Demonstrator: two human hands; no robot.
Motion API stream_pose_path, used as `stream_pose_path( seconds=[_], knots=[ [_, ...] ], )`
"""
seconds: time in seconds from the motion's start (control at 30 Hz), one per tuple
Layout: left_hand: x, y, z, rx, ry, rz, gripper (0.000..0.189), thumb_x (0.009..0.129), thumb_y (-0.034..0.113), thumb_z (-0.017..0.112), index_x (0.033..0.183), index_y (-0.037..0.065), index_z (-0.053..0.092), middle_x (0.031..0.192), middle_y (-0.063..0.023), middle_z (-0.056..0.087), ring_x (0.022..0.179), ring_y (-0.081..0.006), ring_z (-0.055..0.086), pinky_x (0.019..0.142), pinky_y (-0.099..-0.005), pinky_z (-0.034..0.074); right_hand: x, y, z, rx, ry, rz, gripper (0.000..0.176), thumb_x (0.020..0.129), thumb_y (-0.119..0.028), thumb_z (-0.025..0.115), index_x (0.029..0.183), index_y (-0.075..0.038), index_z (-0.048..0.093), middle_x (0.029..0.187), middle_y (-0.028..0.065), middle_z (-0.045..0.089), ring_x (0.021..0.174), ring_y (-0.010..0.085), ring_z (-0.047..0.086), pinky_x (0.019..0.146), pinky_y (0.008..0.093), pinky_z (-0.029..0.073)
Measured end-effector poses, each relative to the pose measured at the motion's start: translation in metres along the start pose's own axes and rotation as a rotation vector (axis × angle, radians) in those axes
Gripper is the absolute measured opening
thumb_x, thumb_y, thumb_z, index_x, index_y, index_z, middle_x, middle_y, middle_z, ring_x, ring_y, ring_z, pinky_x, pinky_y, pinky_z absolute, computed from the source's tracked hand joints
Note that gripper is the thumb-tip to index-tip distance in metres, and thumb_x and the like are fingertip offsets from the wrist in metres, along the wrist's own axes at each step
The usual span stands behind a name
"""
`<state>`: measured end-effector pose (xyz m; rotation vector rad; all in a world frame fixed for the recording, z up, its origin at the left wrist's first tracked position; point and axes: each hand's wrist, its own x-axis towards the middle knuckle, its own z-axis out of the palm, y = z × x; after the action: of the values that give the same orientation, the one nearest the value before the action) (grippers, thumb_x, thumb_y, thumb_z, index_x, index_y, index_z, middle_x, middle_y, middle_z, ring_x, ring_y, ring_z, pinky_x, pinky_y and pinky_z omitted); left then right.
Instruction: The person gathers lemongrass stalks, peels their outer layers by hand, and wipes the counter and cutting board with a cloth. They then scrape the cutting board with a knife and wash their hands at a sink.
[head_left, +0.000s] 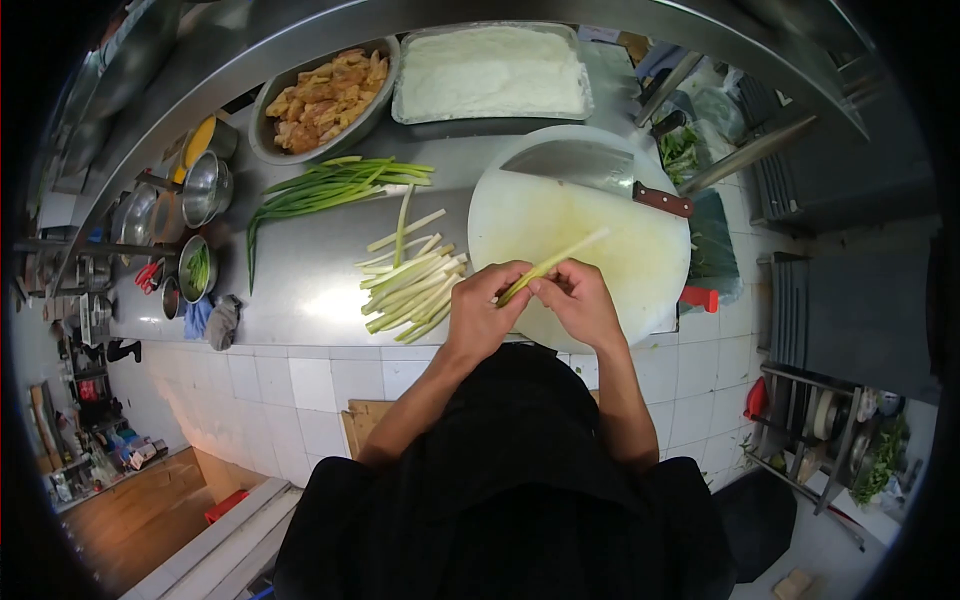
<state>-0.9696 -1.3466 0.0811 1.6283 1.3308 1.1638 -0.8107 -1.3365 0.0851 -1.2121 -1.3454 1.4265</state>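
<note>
Both hands meet over the lower left of a round white cutting board, holding one pale green stalk that slants up to the right. My left hand is closed on its lower end, and my right hand pinches it a little higher. Left of my left hand lies a pile of cut pale stalks on the steel table. Long green onions lie behind that pile. A cleaver rests flat across the back of the board, its brown handle to the right.
At the back stand a metal bowl of raw meat pieces and a tray of white powder. Small metal bowls and cloths sit at the left. A steel shelf edge and posts overhang the table. A red handle shows right of the board.
</note>
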Motion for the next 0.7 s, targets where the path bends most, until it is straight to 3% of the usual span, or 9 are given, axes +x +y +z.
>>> stream_pose_path(
  seconds=[0.13,0.23,0.3,0.33,0.4,0.5,0.6,0.7],
  knots=[
    [0.002,0.007,-0.006,-0.054,-0.161,-0.17,0.024,0.08,0.006,0.069,0.103,0.001,0.066,0.073,-0.0091,0.066,0.058,-0.0118,0.06,0.056,-0.026,0.049,0.002,-0.001,-0.014,-0.095,-0.045,-0.025,0.009,0.084,-0.007,0.062,0.083,0.001,0.061,0.074,0.0033,0.062,0.062,0.0063,0.051,0.055,0.0261,0.043],
    [0.001,0.004,-0.007,-0.134,-0.214,-0.247,0.02,0.084,0.008,0.066,0.103,0.0,0.066,0.068,-0.0074,0.065,0.053,-0.0094,0.057,0.052,-0.0249,0.047,0.005,-0.003,-0.021,-0.186,-0.063,0.007,0.006,0.08,-0.005,0.061,0.08,0.001,0.06,0.073,0.0082,0.062,0.059,0.0128,0.055,0.054,0.0298,0.044],
    [0.003,0.003,-0.008,-0.165,-0.212,-0.257,0.019,0.086,0.01,0.063,0.102,0.0,0.066,0.066,-0.006,0.065,0.052,-0.0072,0.055,0.049,-0.0235,0.046,0.008,-0.011,-0.023,-0.479,0.18,-0.288,0.003,0.076,-0.001,0.058,0.077,0.001,0.058,0.07,0.0119,0.058,0.058,0.0233,0.056,0.055,0.0335,0.044],
    [0.004,0.004,-0.011,-0.126,-0.244,-0.267,0.018,0.087,0.011,0.062,0.101,0.0,0.066,0.065,-0.0054,0.064,0.051,-0.007,0.054,0.049,-0.0233,0.045,0.009,-0.013,-0.025,-0.481,0.178,-0.288,0.003,0.076,-0.001,0.058,0.077,0.001,0.058,0.07,0.0119,0.058,0.058,0.0233,0.056,0.055,0.0335,0.044],
    [0.004,0.003,-0.015,-0.089,-0.273,-0.274,0.017,0.088,0.012,0.061,0.099,0.0,0.067,0.063,-0.0048,0.063,0.05,-0.0067,0.052,0.048,-0.023,0.044,0.012,-0.016,-0.032,-0.653,0.369,-0.382,0.004,0.072,0.001,0.055,0.075,0.001,0.057,0.069,0.0147,0.055,0.059,0.0306,0.055,0.056,0.0359,0.045],
    [0.002,0.002,-0.02,-0.032,-0.329,-0.213,0.018,0.09,0.015,0.058,0.095,-0.001,0.066,0.059,-0.0031,0.06,0.049,-0.006,0.049,0.046,-0.0227,0.041,0.012,-0.017,-0.051,-0.727,0.513,-0.398,0.005,0.073,0.001,0.054,0.076,0.001,0.057,0.07,0.0144,0.055,0.061,0.0311,0.056,0.058,0.0383,0.045],
    [0.002,0.005,-0.024,-0.113,-0.384,-0.344,0.018,0.09,0.017,0.059,0.091,-0.001,0.065,0.059,-0.0061,0.061,0.051,-0.0099,0.053,0.05,-0.0263,0.042,0.012,-0.02,-0.078,-0.808,0.764,-0.46,0.007,0.074,0.002,0.053,0.078,0.0,0.058,0.073,0.0145,0.057,0.064,0.0322,0.057,0.06,0.0379,0.045],
    [-0.001,-0.001,-0.026,-0.213,-0.417,-0.355,0.019,0.092,0.017,0.057,0.092,0.0,0.065,0.059,-0.0032,0.058,0.05,-0.008,0.05,0.048,-0.0238,0.04,0.005,-0.007,-0.123,-0.694,1.018,-0.35,0.011,0.077,0.0,0.052,0.084,0.0,0.061,0.074,0.0127,0.06,0.065,0.0247,0.057,0.062,0.0353,0.046]
  ],
)
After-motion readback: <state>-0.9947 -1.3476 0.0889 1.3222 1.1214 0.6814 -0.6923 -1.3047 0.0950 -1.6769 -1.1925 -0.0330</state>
